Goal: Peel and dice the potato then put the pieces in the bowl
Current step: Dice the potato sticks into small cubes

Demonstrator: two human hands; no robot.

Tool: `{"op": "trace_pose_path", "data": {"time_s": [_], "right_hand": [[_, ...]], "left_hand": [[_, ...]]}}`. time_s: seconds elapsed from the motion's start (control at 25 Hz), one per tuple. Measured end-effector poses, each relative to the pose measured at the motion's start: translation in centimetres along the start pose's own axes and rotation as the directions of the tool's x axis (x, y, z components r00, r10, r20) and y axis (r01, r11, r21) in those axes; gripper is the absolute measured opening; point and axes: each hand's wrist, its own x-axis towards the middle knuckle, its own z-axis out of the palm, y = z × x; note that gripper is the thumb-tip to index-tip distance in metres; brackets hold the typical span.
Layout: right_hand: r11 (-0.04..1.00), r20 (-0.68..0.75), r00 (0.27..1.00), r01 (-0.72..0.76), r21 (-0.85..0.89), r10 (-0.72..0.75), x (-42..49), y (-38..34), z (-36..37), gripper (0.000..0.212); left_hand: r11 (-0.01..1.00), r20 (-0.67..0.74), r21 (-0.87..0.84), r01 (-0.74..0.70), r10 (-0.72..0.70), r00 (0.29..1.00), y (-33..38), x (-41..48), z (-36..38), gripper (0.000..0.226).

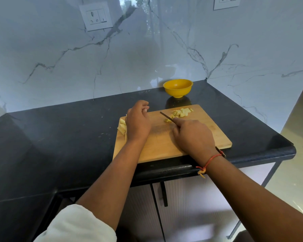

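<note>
Dicing was under way. Right hand (pixel 193 135) clamped knife (pixel 167 117), tip near diced pieces (pixel 182 113) at board's (pixel 208 133) far edge. Left hand (pixel 138 122) curled over uncut strips (pixel 122 126) at left edge, grip unclear. Bowl (pixel 177 88) sat behind, no pieces seen. Next, likely: cross-cut strips.

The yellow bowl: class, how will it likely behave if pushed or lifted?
The yellow bowl looks plastic and empty, so probably light. Its narrow foot under a wide rim may let it tip. On the glossy black countertop it would likely slide.
</note>
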Motion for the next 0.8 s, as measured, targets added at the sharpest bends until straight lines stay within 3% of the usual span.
{"op": "trace_pose_path", "data": {"time_s": [0.16, 0.28, 0.32, 0.44, 0.68, 0.8], "right_hand": [[0.999, -0.016, 1.000, 0.023, -0.022, -0.024, -0.1, -0.1, 0.2, 0.034], [0.999, -0.015, 0.999, 0.028, -0.016, -0.028, -0.2, -0.1, 0.1, 0.035], [0.999, -0.014, 0.999, 0.028, -0.021, -0.029, -0.2, -0.1, 0.0, 0.035], [0.999, -0.008, 1.000, 0.029, -0.030, -0.029, -0.2, -0.2, -0.1, 0.035], [0.999, -0.003, 0.999, 0.034, -0.036, -0.034, -0.4, -0.1, -0.2, 0.032], [0.999, -0.006, 0.999, 0.045, -0.025, -0.045, -0.4, -0.1, -0.1, 0.032]], "left_hand": [[0.987, 0.210, 0.146, 0.066, -0.096, 0.973, 0.6, 1.3, -3.8, 0.023], [0.937, 0.404, 0.351, -0.002, -0.150, 0.902, 1.4, 1.2, -5.6, 0.006], [0.901, 0.440, 0.431, -0.045, -0.166, 0.883, 1.6, 0.9, -5.6, 0.010], [0.809, 0.446, 0.568, -0.152, -0.147, 0.883, 1.6, 0.4, -5.0, 0.021], [0.860, 0.403, 0.485, -0.157, -0.061, 0.913, 1.5, -0.4, -3.9, 0.002], [0.888, 0.368, 0.433, -0.153, -0.019, 0.930, 1.4, -0.9, -3.0, 0.012]]}}
